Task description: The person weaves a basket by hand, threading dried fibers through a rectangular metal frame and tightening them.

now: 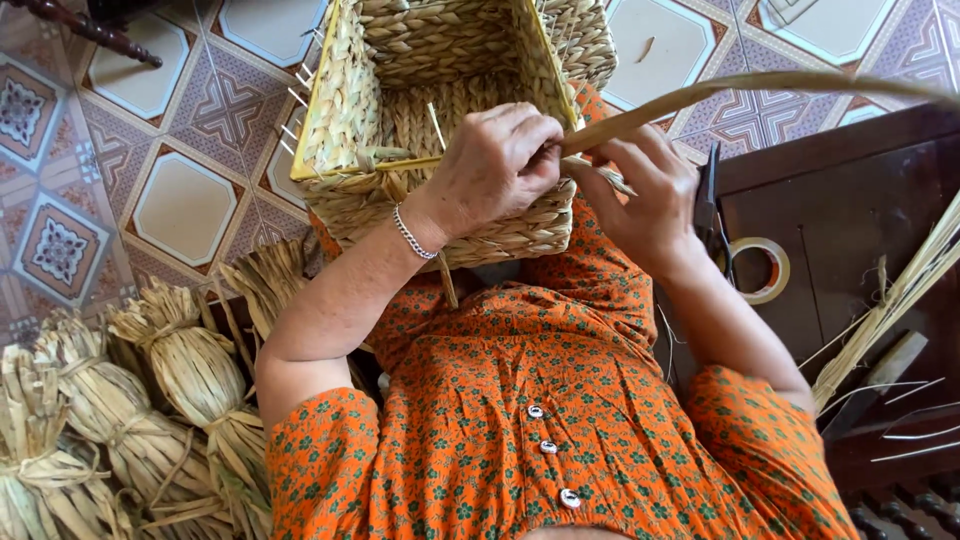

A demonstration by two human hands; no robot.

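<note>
A rectangular woven straw basket (350, 110) rests on my lap, its opening facing away from me, with thin wire ends sticking out of its rim. My left hand (495, 165), with a silver bracelet on the wrist, lies over the basket's near rim and pinches the end of a long dried straw strand (760, 85). My right hand (645, 195) sits just right of it, fingers curled around the same strand where it meets the basket corner. The strand arcs away to the upper right.
Bundles of dried straw (150, 400) lie on the patterned tile floor at lower left. A dark wooden table (860, 200) on the right holds a tape roll (765, 270), black scissors (708, 195) and loose straw stalks (890, 310). I wear an orange flowered dress.
</note>
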